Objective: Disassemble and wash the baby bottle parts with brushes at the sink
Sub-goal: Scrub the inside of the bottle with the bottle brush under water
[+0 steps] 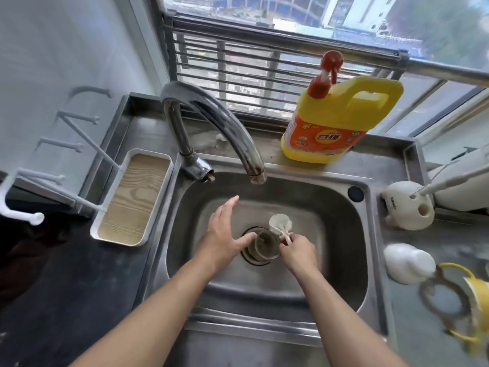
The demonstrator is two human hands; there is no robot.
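Note:
A clear baby bottle body (264, 246) stands over the drain of the steel sink (344, 260), its open mouth facing up. My left hand (225, 234) is beside it on the left with the fingers spread; only the thumb touches the bottle's rim. My right hand (297, 254) is on the bottle's right side, closed around the handle of a white brush (280, 223). The round brush head sticks up just behind the bottle. No water runs from the faucet (211, 120).
A yellow detergent jug (338, 120) with a red pump stands behind the sink. A white drying rack with a wood-grain tray (132, 197) sits at the left. On the right counter are a white brush holder (407, 210), a white domed cap (408, 263) and yellow bottle parts (476, 292).

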